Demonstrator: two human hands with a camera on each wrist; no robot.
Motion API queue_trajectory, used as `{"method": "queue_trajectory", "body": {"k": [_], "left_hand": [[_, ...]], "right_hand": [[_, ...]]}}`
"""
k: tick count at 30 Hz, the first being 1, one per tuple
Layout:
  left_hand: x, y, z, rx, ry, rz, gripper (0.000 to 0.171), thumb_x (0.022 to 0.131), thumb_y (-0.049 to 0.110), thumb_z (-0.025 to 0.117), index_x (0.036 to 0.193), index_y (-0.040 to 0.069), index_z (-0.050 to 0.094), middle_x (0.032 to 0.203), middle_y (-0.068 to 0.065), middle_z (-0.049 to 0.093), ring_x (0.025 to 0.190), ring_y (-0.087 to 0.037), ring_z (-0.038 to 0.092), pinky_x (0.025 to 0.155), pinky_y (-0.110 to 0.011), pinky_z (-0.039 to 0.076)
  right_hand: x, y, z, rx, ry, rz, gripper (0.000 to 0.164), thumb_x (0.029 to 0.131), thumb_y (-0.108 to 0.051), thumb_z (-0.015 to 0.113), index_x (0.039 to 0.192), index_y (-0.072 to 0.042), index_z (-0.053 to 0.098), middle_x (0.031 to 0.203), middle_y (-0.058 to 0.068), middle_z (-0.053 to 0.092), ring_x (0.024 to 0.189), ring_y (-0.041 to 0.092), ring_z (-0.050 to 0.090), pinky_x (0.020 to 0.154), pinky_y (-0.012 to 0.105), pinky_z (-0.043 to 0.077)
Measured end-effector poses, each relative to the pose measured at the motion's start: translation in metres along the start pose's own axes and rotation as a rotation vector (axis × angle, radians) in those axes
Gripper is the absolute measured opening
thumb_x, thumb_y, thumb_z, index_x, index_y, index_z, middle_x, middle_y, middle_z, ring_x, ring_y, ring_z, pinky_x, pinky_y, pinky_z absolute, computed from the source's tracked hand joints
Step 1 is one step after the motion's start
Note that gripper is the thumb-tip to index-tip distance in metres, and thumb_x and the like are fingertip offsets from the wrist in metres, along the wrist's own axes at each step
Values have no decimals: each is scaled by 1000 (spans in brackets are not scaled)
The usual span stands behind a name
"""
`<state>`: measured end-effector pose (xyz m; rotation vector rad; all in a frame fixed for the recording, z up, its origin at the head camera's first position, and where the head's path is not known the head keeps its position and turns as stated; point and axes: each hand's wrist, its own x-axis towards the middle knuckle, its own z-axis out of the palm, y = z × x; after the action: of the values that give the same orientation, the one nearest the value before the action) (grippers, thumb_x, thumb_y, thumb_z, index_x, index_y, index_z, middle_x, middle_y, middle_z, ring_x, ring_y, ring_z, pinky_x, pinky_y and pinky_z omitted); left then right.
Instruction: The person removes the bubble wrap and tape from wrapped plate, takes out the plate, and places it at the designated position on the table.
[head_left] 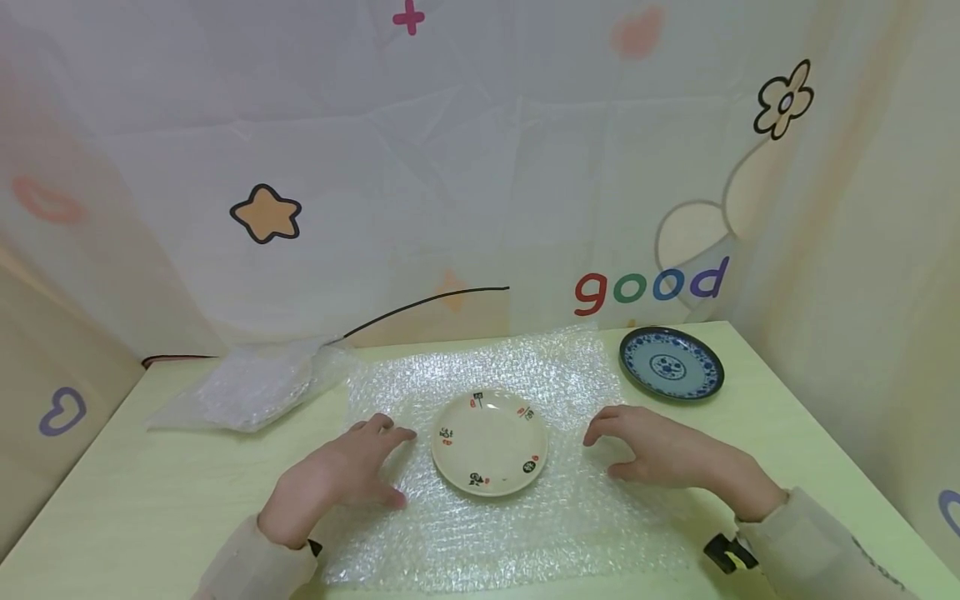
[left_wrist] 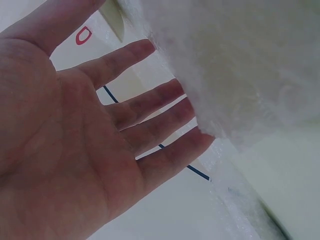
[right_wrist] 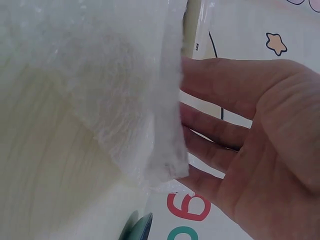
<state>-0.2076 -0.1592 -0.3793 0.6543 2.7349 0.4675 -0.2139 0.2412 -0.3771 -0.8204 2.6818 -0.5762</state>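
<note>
A cream plate (head_left: pixel 491 446) with small black and red marks round its rim lies face up on a spread sheet of clear bubble wrap (head_left: pixel 480 546). Left of the plate, my left hand (head_left: pixel 345 467) hovers low with thumb and fingers parted, holding nothing. On the other side my right hand (head_left: pixel 667 446) faces it, fingers gently bent and free of any object. Up close in the left wrist view, the palm shows bare and the fingertips overlap the edge of the wrap (left_wrist: pixel 240 70). The right wrist view has the wrap (right_wrist: pixel 115 100) hiding that hand's fingertips.
At the back right, a blue patterned plate (head_left: pixel 671 364) with a dark rim sits on the pale table (head_left: pixel 810 475). A flat bundle of clear wrap (head_left: pixel 255 383) lies at the back left. Printed cloth (head_left: pixel 420 183) hangs behind and along the sides.
</note>
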Motion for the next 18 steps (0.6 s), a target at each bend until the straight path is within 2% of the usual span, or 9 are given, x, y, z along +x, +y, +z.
{"method": "queue_trajectory", "body": {"k": [11,18], "left_hand": [[-1,1,0,-6,6,-13,77,77,25,92,143,7,57,144,-23,46,131,-44,46,99,-62,48],[-1,0,1,-24,7,-14,78,77,25,92,144,7,56,145,-24,45,133,-45,44,102,-62,46]], "right_hand": [[0,2,5,2,-2,16,33,87,-9,83,117,-18,72,129,4,63,127,34,55,105,52,48],[0,1,10,16,-6,34,39,88,-8,82,125,-13,70,131,6,62,127,34,55,105,52,48]]}}
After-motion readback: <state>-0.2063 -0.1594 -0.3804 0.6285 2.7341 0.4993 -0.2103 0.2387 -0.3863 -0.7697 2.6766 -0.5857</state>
